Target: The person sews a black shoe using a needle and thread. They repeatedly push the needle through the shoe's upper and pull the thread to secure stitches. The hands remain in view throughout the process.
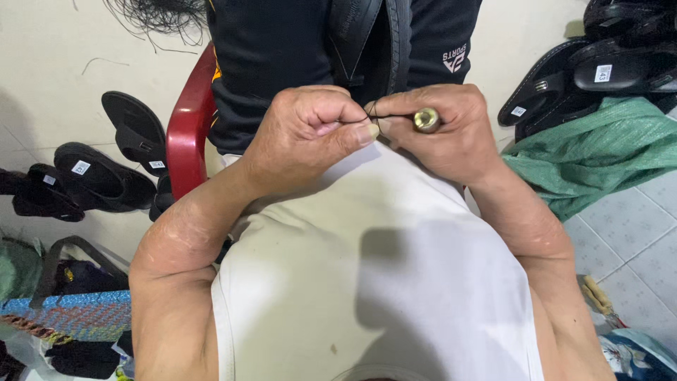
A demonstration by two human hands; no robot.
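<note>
Stitching step, mid-pull by the look of it. Your left hand (310, 130) has thumb and forefinger pinched narrow on a thin black thread (371, 109). Your right hand (444, 127) is wrapped tight round a brass-capped tool handle (427, 120), likely a sewing awl; only the metal end shows. Both hands sit close together, nearly touching, just above your lap.

The black sandal (367, 35) being worked is clamped upright between your knees, against the dark shorts (268, 56). The thread seems to run down toward it, but the point where it meets the sole is hidden behind your knuckles.

Next move, my guess: draw the thread snug with the left fingers while the right keeps the tool steady, then line the tip up again on the sandal edge. Needs a firm pinch, the thread is fine and could slip.

Containers: a green woven sack (592, 148) lies on the floor at your right, contents can't be told. More black sandals (620, 63) are piled behind it, others (106, 176) lie loose on the floor at your left beside the red plastic chair (190, 120). A blue woven bag (70, 314) sits lower left, contents unclear.
</note>
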